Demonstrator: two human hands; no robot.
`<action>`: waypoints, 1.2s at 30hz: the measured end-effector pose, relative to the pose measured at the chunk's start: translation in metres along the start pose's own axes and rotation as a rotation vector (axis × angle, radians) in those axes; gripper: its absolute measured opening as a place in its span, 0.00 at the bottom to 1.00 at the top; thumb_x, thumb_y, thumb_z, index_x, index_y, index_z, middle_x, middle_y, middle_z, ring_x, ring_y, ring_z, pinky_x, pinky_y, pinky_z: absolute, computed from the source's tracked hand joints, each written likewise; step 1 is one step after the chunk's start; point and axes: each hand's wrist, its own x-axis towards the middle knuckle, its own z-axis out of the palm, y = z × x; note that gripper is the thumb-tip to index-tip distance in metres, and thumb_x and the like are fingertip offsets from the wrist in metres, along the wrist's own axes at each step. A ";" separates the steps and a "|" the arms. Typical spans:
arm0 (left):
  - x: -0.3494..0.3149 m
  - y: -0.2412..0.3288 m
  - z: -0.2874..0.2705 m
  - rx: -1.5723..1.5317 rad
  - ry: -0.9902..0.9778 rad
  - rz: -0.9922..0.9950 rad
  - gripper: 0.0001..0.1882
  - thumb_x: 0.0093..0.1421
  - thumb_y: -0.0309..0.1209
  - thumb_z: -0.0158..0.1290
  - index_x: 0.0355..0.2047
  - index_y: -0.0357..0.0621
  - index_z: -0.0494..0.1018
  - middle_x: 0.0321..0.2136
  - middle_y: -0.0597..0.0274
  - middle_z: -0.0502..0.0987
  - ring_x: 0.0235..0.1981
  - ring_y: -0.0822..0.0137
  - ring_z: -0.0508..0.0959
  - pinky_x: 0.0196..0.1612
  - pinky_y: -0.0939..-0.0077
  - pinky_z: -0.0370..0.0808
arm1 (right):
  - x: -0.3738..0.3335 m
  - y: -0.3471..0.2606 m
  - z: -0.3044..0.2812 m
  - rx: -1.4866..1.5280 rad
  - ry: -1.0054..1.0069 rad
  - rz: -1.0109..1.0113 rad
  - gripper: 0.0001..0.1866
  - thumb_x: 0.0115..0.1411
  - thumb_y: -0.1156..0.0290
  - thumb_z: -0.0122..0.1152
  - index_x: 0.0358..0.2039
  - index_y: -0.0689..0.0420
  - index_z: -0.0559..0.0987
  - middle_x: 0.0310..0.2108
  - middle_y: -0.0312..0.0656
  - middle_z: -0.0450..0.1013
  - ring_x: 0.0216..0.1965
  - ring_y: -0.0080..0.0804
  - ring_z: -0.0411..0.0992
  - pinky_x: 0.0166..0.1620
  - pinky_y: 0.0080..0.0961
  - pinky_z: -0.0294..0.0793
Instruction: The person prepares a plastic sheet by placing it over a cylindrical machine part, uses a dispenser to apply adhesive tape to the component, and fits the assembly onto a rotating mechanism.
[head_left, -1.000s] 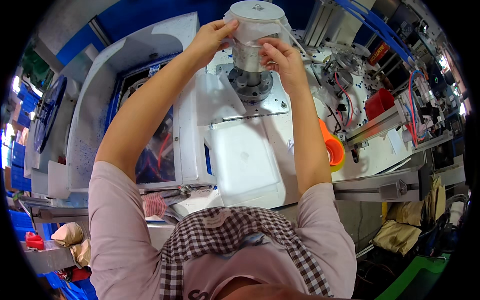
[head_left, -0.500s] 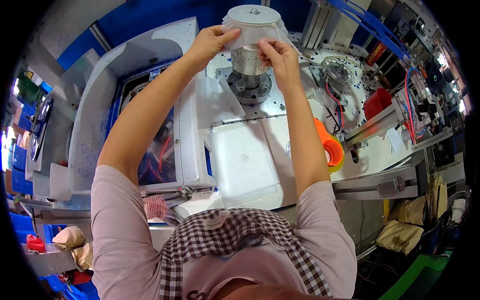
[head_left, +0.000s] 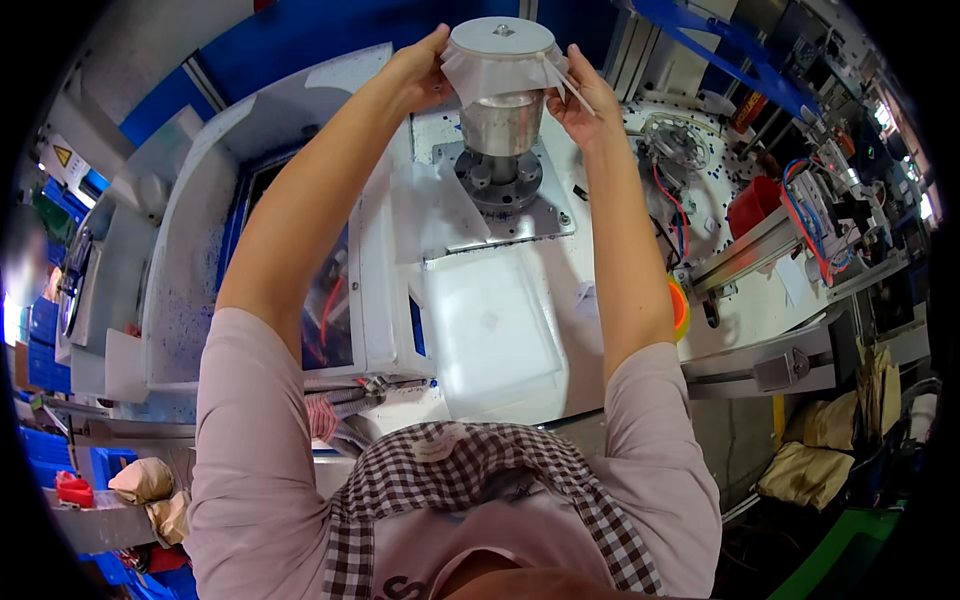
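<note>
I was looking into a workshop of the factory kind. Between the left hand [head_left: 420,72] and the right hand [head_left: 583,102], a metal cylinder [head_left: 498,125] stood on a bolted flange [head_left: 518,188] above the bench [head_left: 584,345]. To the right of the right hand I saw a metal rail [head_left: 742,246] with red and blue tubes [head_left: 806,238]; left of the left hand, a blue-speckled white machine housing [head_left: 188,275], and farther out, blue bins [head_left: 43,445].
</note>
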 end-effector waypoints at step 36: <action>0.058 0.040 -0.151 1.198 -0.099 0.453 0.15 0.57 0.38 0.54 0.43 0.48 0.74 0.35 0.63 0.76 0.34 0.71 0.74 0.33 0.79 0.70 | -0.226 0.019 -0.048 -0.859 -0.212 -0.221 0.14 0.60 0.69 0.54 0.45 0.60 0.74 0.32 0.35 0.72 0.33 0.19 0.70 0.32 0.17 0.71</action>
